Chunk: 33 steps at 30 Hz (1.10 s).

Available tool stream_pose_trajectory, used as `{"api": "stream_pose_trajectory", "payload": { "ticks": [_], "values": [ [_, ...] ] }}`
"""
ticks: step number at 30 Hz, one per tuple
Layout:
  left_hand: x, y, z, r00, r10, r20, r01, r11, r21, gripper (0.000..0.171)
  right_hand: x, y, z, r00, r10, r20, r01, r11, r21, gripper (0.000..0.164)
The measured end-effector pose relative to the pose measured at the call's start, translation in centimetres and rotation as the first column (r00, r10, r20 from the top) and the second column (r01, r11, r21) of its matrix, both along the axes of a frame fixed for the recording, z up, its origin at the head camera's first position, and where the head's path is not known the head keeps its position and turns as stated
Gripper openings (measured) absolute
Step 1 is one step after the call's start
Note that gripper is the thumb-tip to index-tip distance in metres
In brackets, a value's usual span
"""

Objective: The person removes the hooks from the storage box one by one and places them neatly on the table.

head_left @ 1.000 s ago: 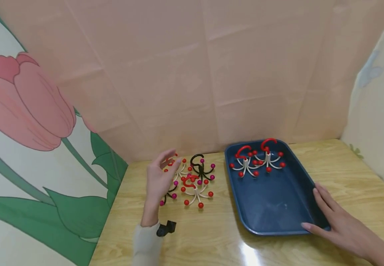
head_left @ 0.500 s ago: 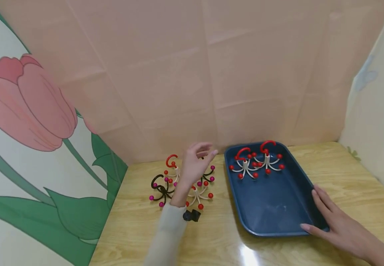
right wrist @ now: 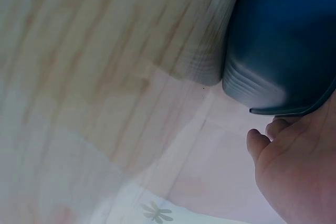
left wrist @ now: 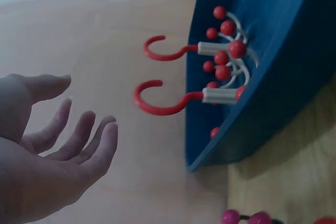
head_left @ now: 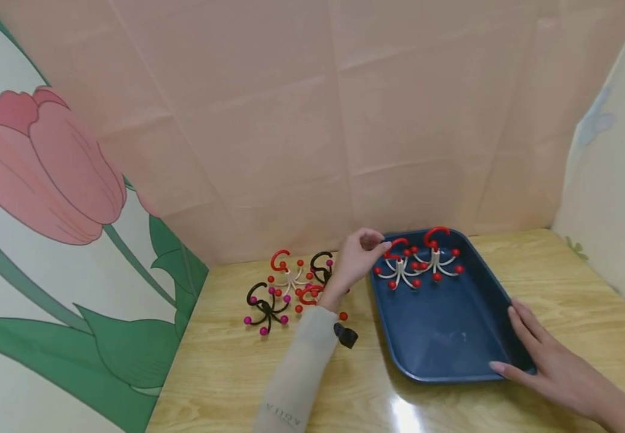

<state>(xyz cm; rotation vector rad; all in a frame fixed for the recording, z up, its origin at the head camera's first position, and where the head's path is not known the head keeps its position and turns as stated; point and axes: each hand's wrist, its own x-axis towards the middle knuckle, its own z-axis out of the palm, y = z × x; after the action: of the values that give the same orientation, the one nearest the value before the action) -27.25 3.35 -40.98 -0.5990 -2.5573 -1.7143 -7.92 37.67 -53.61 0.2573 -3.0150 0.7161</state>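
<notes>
My left hand (head_left: 360,257) hovers over the back left corner of the blue tray (head_left: 453,337), fingers loosely bent and holding nothing; the left wrist view shows a gap between its fingers and the hooks. Just beside it in the tray stand two white claws (head_left: 400,269) (head_left: 435,262), like small scalp massagers, each with a red hook on top and several red-balled legs. My right hand (head_left: 553,364) holds the tray's front right corner, its thumb over the rim and fingers along the side. In the right wrist view, curled fingertips (right wrist: 257,142) lie below the rim.
On the wooden table (head_left: 209,385), left of the tray, stand several more claws: black ones (head_left: 266,310) with magenta balls and white ones (head_left: 289,280) with red hooks, one partly behind my left forearm. A peach cloth (head_left: 263,120) hangs behind; a tulip-patterned panel (head_left: 74,180) stands at left.
My left hand has moved right, from above the group of claws to the tray's back left corner, carrying nothing. The right hand and tray stay in place.
</notes>
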Motion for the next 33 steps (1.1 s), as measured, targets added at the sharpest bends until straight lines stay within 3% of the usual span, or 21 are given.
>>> {"api": "stream_pose_trajectory", "payload": {
  "ticks": [4,9,16,24,33],
  "values": [
    [-0.8,0.8,-0.9,0.998,0.024,0.061,-0.025,0.999,0.028,0.032,0.0,-0.1,0.1,1.000,-0.004,0.008,0.004,1.000,0.000,0.114],
    [-1.4,1.8,-1.4,0.992,0.082,0.094,-0.082,0.997,-0.006,0.034,-0.1,-0.1,0.4,0.999,-0.004,0.047,0.005,1.000,-0.024,0.114],
    [-2.2,2.9,-2.6,0.981,0.152,0.116,-0.146,0.987,-0.065,0.035,-0.1,0.0,0.1,1.000,0.015,-0.003,-0.015,1.000,-0.020,0.113],
    [-2.5,3.7,-4.4,0.977,0.175,0.122,-0.176,0.984,0.000,0.033,0.0,-0.2,0.1,1.000,0.003,-0.002,-0.003,1.000,-0.028,0.114],
    [-2.7,4.3,-5.1,0.972,0.192,0.137,-0.198,0.980,0.032,0.026,0.0,-0.2,0.2,1.000,0.008,-0.003,-0.008,1.000,-0.024,0.114]
  ]
}}
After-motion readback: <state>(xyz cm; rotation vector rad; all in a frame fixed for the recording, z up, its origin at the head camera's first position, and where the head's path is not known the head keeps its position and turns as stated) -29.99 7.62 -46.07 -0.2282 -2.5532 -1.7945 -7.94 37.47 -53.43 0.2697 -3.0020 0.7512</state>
